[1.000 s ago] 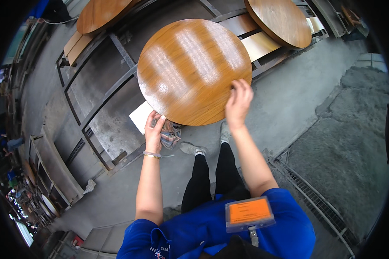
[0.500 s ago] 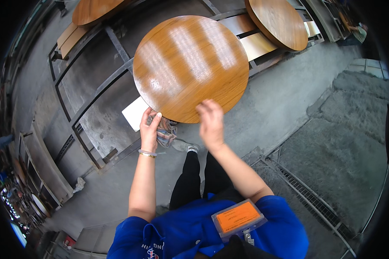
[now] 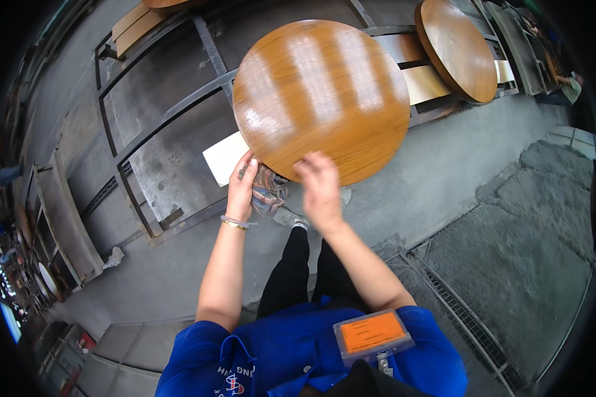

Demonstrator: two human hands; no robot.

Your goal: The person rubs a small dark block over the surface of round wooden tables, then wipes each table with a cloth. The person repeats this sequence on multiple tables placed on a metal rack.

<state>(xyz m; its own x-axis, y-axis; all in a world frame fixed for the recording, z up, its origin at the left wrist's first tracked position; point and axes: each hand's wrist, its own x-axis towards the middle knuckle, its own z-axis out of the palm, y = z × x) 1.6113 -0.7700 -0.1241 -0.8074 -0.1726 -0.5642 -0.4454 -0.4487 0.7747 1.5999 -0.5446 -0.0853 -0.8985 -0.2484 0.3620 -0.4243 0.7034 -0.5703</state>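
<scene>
A round, glossy wooden tabletop (image 3: 324,99) lies in front of me, with bright bands of light reflected on it. At its near left edge is my left hand (image 3: 242,182), closed, thumb up against the rim. A crumpled patterned rag (image 3: 269,192) hangs from this hand, just below the edge; the fingertips are partly hidden. My right hand (image 3: 320,188) hovers at or just above the near edge, its fingers bent and smeared by motion. Whether it touches the wood or holds anything small cannot be made out. A white flat piece (image 3: 225,157) sticks out beside my left hand.
Dark metal rails (image 3: 172,109) run under and left of the tabletop. Another round wooden top (image 3: 458,49) rests at the far right, near pale boards (image 3: 425,85). A floor grate (image 3: 460,314) lies at right. A person (image 3: 569,86) shows at the far right rim.
The view has shifted, so the tabletop and rails sit further right. My right hand has moved left along the near edge, closer to my left hand, which stays at the rim with the rag.
</scene>
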